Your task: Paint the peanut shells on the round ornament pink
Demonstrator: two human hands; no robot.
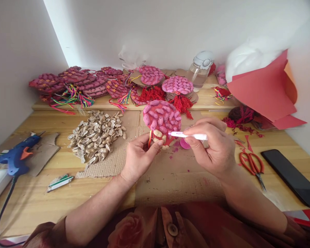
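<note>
My left hand pinches the lower edge of a round red disc covered with peanut shells. Most of its shells are painted pink; several near my thumb are bare tan. A yellow and red cord hangs at the disc's left edge. My right hand grips a white marker between thumb and fingers, its pink tip at the disc's lower part, close to the unpainted shells. Whether the tip touches a shell I cannot tell. Below the marker lies a round pink lid or dish, partly hidden.
Loose peanut shells are heaped on cardboard. At left sits a blue glue gun. Scissors and a phone lie at right. Finished discs, a bottle and red paper stand behind.
</note>
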